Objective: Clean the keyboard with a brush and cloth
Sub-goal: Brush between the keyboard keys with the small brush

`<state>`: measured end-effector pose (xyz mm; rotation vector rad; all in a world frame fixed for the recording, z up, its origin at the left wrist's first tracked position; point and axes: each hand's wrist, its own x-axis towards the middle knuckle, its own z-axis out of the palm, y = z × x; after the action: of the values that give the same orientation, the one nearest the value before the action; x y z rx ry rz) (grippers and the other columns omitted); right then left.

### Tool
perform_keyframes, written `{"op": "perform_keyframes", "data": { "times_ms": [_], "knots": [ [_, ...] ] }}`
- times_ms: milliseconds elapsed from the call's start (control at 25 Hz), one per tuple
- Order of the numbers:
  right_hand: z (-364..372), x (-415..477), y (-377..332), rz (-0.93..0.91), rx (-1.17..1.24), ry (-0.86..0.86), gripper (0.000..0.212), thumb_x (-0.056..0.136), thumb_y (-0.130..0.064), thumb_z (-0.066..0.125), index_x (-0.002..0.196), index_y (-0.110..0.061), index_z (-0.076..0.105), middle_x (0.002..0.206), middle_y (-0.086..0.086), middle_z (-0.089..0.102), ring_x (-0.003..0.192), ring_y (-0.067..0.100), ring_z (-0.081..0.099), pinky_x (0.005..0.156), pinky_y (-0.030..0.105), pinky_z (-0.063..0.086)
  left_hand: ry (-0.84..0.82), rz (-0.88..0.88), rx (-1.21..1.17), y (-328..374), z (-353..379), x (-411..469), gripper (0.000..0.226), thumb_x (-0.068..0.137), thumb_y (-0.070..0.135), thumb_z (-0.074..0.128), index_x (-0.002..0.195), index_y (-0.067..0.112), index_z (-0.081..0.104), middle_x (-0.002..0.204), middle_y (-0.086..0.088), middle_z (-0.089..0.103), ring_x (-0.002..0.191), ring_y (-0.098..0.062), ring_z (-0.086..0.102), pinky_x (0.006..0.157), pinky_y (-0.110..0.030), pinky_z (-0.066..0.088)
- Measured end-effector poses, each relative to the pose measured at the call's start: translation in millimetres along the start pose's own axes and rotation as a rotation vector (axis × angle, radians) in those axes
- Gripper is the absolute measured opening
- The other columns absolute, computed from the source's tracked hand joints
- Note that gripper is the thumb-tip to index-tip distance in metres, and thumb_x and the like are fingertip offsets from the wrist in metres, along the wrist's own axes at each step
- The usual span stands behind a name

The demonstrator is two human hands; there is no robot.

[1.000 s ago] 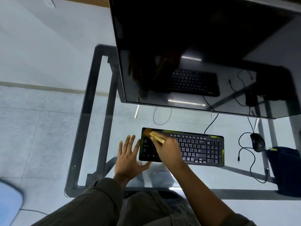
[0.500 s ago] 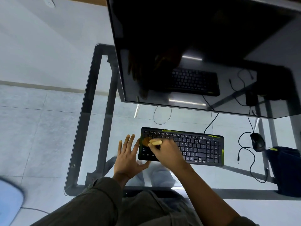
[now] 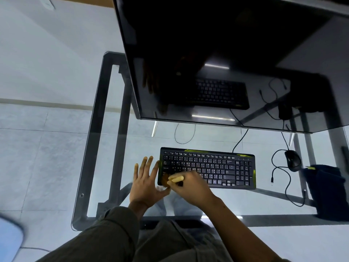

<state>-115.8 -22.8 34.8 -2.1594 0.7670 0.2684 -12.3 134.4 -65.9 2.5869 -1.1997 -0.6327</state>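
Note:
A black keyboard (image 3: 217, 167) with yellow-green trim lies on the glass desk (image 3: 132, 144). My right hand (image 3: 190, 188) grips a small brush with a pale wooden handle (image 3: 176, 179); its orange-brown bristles (image 3: 164, 179) rest on the keyboard's near left corner. Beside the keyboard's left edge, my left hand (image 3: 146, 183) lies flat on the glass with fingers spread, its thumb under my right hand. No cloth is in view.
A large dark monitor (image 3: 226, 59) hangs over the far side of the desk and reflects the keyboard. A black wired mouse (image 3: 293, 160) with a looping cable (image 3: 279, 178) lies at the right. A dark blue bag (image 3: 328, 191) stands at the far right.
My right hand has drawn the brush from the keyboard's far left corner down to its near left corner. My left hand has stayed put.

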Motion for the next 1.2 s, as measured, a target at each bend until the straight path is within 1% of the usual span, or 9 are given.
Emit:
{"op": "perform_keyframes", "data": {
  "times_ms": [160, 280, 400, 520, 600, 720, 800, 920, 1200],
  "knots": [
    [-4, -6, 14, 0.072, 0.016, 0.247, 0.013, 0.087, -0.027, 0.069, 0.096, -0.027, 0.077, 0.081, -0.007, 0.077, 0.067, 0.012, 0.070, 0.063, 0.034, 0.058, 0.015, 0.001, 0.007, 1, 0, 0, 0.106, 0.076, 0.090, 0.036, 0.155, 0.019, 0.030, 0.165, -0.010, 0.019, 0.155, -0.028, 0.006, 0.124, -0.051, 0.004],
    [-4, -14, 21, -0.005, 0.079, 0.109, 0.023, 0.085, -0.026, 0.068, 0.107, -0.028, 0.076, 0.095, -0.009, 0.077, 0.079, 0.008, 0.071, 0.073, 0.035, 0.059, 0.016, 0.011, 0.006, 1, 1, 1, 0.106, 0.076, 0.090, 0.037, 0.154, 0.018, 0.031, 0.165, -0.011, 0.020, 0.155, -0.028, 0.007, 0.124, -0.051, 0.003],
    [-10, -18, 28, 0.014, 0.080, 0.175, 0.022, 0.085, -0.021, 0.070, 0.105, -0.024, 0.077, 0.095, -0.007, 0.078, 0.078, 0.008, 0.072, 0.072, 0.036, 0.060, 0.027, 0.011, 0.003, 0, 1, 1, 0.105, 0.076, 0.089, 0.040, 0.154, 0.019, 0.031, 0.165, -0.010, 0.020, 0.155, -0.028, 0.007, 0.125, -0.052, 0.005],
    [-16, -20, 28, 0.003, 0.050, 0.068, 0.020, 0.087, -0.021, 0.069, 0.104, -0.024, 0.078, 0.096, -0.004, 0.078, 0.078, 0.007, 0.070, 0.074, 0.036, 0.058, 0.027, 0.010, 0.000, 0, 1, 1, 0.105, 0.076, 0.089, 0.041, 0.154, 0.019, 0.031, 0.165, -0.010, 0.020, 0.155, -0.028, 0.007, 0.124, -0.053, 0.007],
    [-22, -17, 31, 0.053, 0.099, 0.137, 0.021, 0.086, -0.019, 0.072, 0.105, -0.025, 0.078, 0.100, -0.008, 0.078, 0.083, 0.004, 0.072, 0.080, 0.032, 0.059, 0.027, 0.010, 0.004, 1, 1, 1, 0.105, 0.076, 0.089, 0.041, 0.154, 0.019, 0.031, 0.165, -0.010, 0.020, 0.155, -0.029, 0.007, 0.124, -0.054, 0.009],
    [-24, -12, 29, 0.019, 0.085, 0.023, 0.020, 0.086, -0.022, 0.072, 0.105, -0.024, 0.078, 0.102, -0.007, 0.078, 0.086, 0.005, 0.072, 0.080, 0.033, 0.059, 0.027, 0.016, -0.002, -1, 0, 0, 0.105, 0.076, 0.089, 0.040, 0.154, 0.020, 0.031, 0.165, -0.011, 0.021, 0.155, -0.029, 0.009, 0.124, -0.055, 0.010],
    [-23, -10, 27, 0.043, 0.090, 0.098, 0.020, 0.086, -0.022, 0.072, 0.105, -0.025, 0.078, 0.100, -0.007, 0.078, 0.083, 0.006, 0.073, 0.078, 0.034, 0.060, 0.026, 0.009, 0.001, -3, 1, -2, 0.106, 0.075, 0.090, 0.040, 0.154, 0.020, 0.030, 0.165, -0.010, 0.020, 0.155, -0.028, 0.006, 0.124, -0.055, 0.009],
    [-20, -7, 20, 0.008, 0.100, 0.016, 0.020, 0.087, -0.024, 0.072, 0.106, -0.023, 0.078, 0.103, -0.009, 0.078, 0.086, 0.003, 0.072, 0.080, 0.031, 0.059, 0.026, 0.004, 0.005, -2, 0, -3, 0.106, 0.075, 0.090, 0.038, 0.154, 0.020, 0.029, 0.165, -0.011, 0.020, 0.154, -0.029, 0.008, 0.124, -0.054, 0.009],
    [-10, -4, 10, -0.001, 0.138, 0.033, 0.021, 0.088, -0.028, 0.071, 0.108, -0.025, 0.077, 0.104, -0.009, 0.077, 0.089, 0.004, 0.072, 0.081, 0.033, 0.059, 0.021, 0.011, -0.016, 0, 1, 2, 0.107, 0.074, 0.090, 0.040, 0.155, 0.020, 0.028, 0.166, -0.010, 0.018, 0.155, -0.028, 0.005, 0.124, -0.053, 0.007]
  ]
}}
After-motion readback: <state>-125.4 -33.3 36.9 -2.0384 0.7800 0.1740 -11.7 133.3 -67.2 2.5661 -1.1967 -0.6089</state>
